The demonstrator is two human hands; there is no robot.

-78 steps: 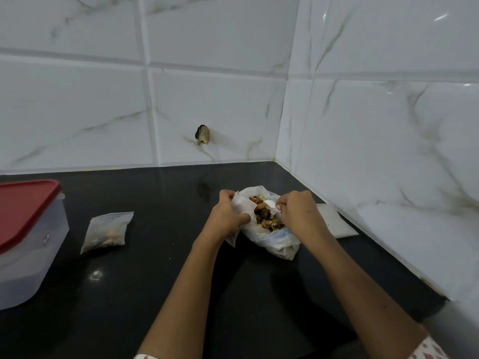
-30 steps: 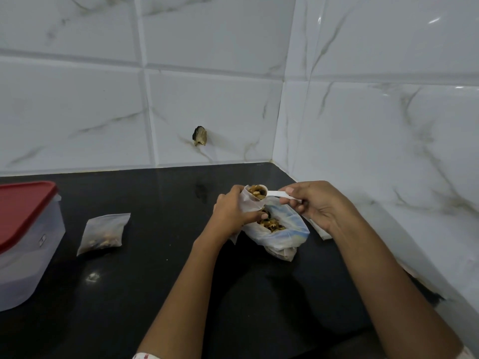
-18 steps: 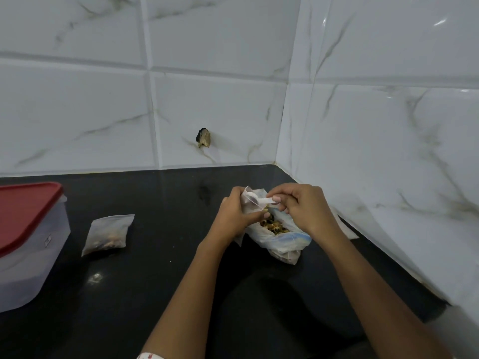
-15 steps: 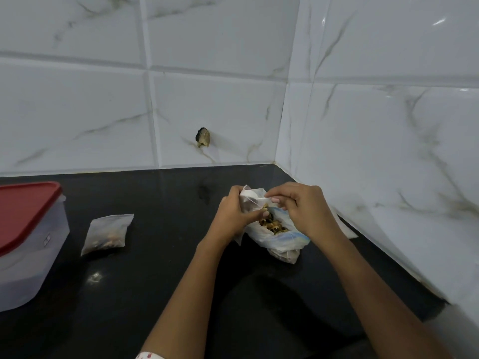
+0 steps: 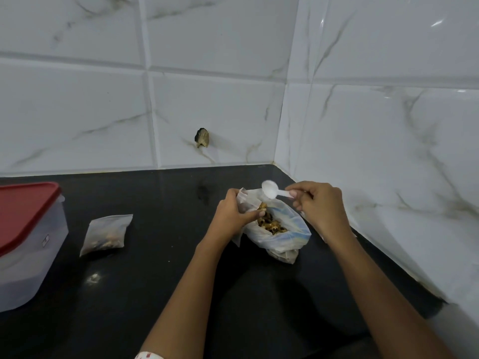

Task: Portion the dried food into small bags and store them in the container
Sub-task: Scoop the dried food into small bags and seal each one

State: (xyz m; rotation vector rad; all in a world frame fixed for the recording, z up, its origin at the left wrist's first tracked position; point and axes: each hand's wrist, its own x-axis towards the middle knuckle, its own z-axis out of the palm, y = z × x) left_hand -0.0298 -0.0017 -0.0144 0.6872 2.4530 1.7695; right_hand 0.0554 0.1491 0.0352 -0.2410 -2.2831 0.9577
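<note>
At centre frame the left hand (image 5: 230, 216) pinches open a small translucent bag (image 5: 246, 200). The right hand (image 5: 316, 203) grips an empty white plastic scoop (image 5: 270, 190) above the large crinkled bag of brown dried food (image 5: 274, 226). A sagging small-bag mouth would likely spill pieces onto the black counter (image 5: 160, 268).

White marble-veined wall tiles (image 5: 212, 104) meet in a corner above a glossy black countertop (image 5: 145, 294).

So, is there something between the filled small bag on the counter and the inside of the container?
Yes. The red lid sits on the container, so it must come off first. The counter between the filled small bag and the container shows nothing else in the way.
</note>
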